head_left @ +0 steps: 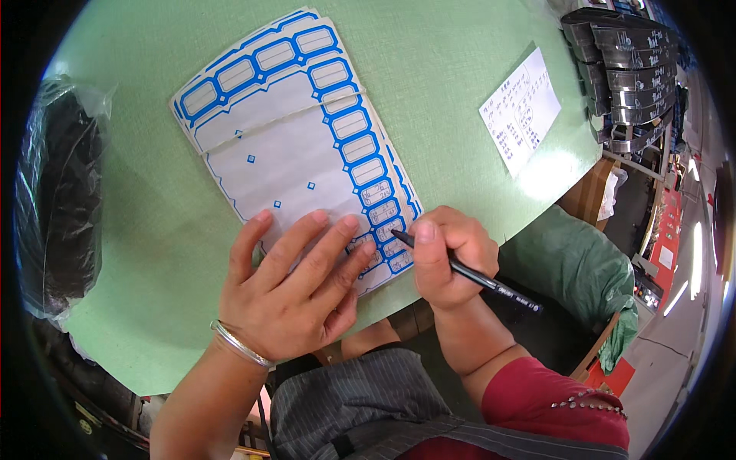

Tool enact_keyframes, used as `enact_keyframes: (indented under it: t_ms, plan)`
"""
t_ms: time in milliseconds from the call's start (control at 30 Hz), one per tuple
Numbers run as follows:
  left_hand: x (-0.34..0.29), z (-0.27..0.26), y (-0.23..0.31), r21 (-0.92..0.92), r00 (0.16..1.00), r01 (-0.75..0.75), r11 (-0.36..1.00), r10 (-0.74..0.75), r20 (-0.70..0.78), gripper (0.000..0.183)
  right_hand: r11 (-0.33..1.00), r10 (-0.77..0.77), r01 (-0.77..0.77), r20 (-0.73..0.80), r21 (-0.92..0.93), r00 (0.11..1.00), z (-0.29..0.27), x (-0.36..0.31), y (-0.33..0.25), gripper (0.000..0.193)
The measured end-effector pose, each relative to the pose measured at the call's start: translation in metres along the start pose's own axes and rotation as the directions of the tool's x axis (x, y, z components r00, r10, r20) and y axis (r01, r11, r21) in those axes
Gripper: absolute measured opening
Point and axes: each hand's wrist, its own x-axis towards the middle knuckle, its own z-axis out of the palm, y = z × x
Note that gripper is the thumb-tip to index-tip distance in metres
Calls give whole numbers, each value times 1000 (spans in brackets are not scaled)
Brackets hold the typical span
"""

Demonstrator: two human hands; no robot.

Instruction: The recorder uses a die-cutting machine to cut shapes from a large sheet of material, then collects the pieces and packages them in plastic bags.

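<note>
A stack of blue-bordered label sheets lies at a slant on the green table, with a thin band across its upper part. Most labels are peeled off the top sheet's middle, leaving pale backing; a column of labels stays along its right edge. Several of the lower labels carry handwriting. My left hand rests on the lower sheet, fingers spread and stretched out, with a silver bangle at the wrist. Pinched in my right hand is a black pen, its tip at a label in the right column.
A handwritten paper slip lies on the green table at right. Black goods in clear plastic sit at the left edge. Marked dark boxes are stacked at upper right, above a green sack beside the table.
</note>
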Motion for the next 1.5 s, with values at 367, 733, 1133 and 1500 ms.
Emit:
enact_keyframes:
  t_ms: [367,733,1133,1500]
  plan:
    - [-1,2,-1,39,998,-53,998,55,-43,42,863,341,-318,11,393,940,-8,-3,3,19]
    - [-1,1,0,38,999,-32,999,33,-21,44,877,201,-187,17,442,980,-4,18,-4,19]
    - [-2,1,-1,41,999,-30,999,31,-18,42,986,154,-152,-24,65,988,6,10,7,28]
    - [1,1,0,38,1000,-26,999,27,-16,47,949,259,-232,-110,214,960,10,6,9,25]
